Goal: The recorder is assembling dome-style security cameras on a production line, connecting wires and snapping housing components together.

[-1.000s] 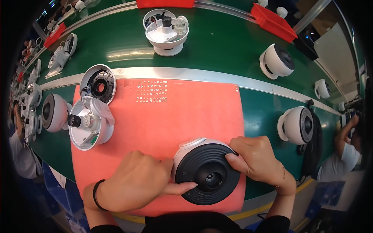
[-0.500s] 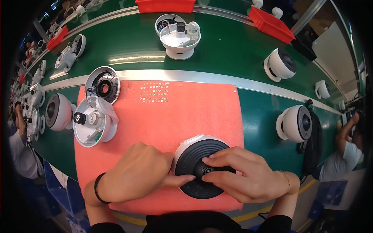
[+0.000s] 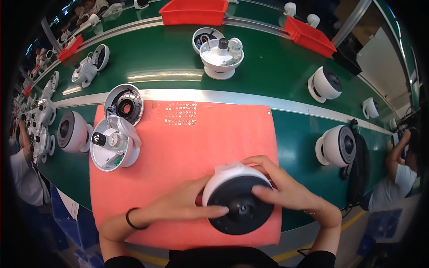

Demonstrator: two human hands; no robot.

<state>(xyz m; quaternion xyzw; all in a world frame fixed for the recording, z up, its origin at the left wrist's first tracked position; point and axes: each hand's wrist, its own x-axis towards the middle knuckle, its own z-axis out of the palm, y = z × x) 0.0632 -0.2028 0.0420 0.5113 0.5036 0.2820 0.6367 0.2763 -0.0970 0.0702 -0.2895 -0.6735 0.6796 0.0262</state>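
A round white device with a black ribbed face [image 3: 243,223] and a small lens-like centre sits tilted toward me at the near edge of the pink mat. My left hand [image 3: 183,201] grips its left side, the thumb lying on the black face. My right hand [image 3: 286,187] is wrapped round its upper right, thumb on the face and fingers behind. A pale, partly see-through flap [image 3: 229,167] shows at its top. To the left stands an opened white device [image 3: 107,152], its black-lined half shell [image 3: 124,106] tipped back, with a black cylinder and clear part inside.
The pink mat [image 3: 214,138] carries rows of small metal pieces [image 3: 180,114]. Closed white devices stand at left [image 3: 73,131] and right [image 3: 336,146]. Beyond the metal rail, an opened unit [image 3: 222,60] and red trays [image 3: 194,12] rest on green surfaces. Other people [image 3: 393,172] sit at both sides.
Right fingers have left the face's centre and now wrap round the device's upper right side. The left hand has opened flatter along its left side. The device has tilted, showing more white shell on top.
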